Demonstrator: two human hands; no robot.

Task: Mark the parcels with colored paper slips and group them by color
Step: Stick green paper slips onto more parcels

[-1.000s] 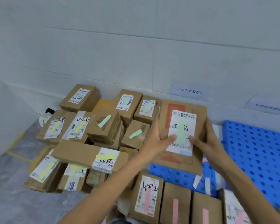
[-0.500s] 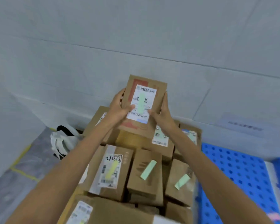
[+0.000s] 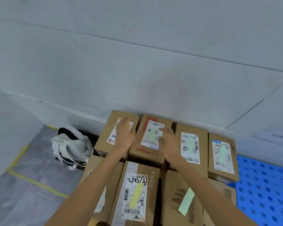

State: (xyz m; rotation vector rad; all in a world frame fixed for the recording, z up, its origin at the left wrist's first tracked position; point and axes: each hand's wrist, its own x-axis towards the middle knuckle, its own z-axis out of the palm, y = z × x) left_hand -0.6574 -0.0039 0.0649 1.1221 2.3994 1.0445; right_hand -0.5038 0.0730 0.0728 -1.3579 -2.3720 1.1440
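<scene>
A brown parcel with a red mark and a green slip on its label (image 3: 151, 139) lies in the back row against the wall. My left hand (image 3: 125, 135) rests flat, fingers spread, on the neighbouring parcel (image 3: 112, 128) at the parcel's left edge. My right hand (image 3: 167, 141) lies on the green-slip parcel's right side, fingers spread. Two more green-slip parcels (image 3: 190, 147) (image 3: 222, 158) stand to the right. In front lie a parcel with a yellow slip (image 3: 136, 194) and one with a green slip (image 3: 185, 203).
A white and black cloth bag (image 3: 70, 147) lies on the grey floor left of the pile. Yellow tape (image 3: 34, 181) marks the floor. A blue perforated plastic pallet (image 3: 265, 190) lies to the right. The white wall (image 3: 137, 70) is right behind the parcels.
The green-slip parcel, held up in both hands before, now lies flat in the back row by the wall. Both hands have opened and rest on top of the parcels.
</scene>
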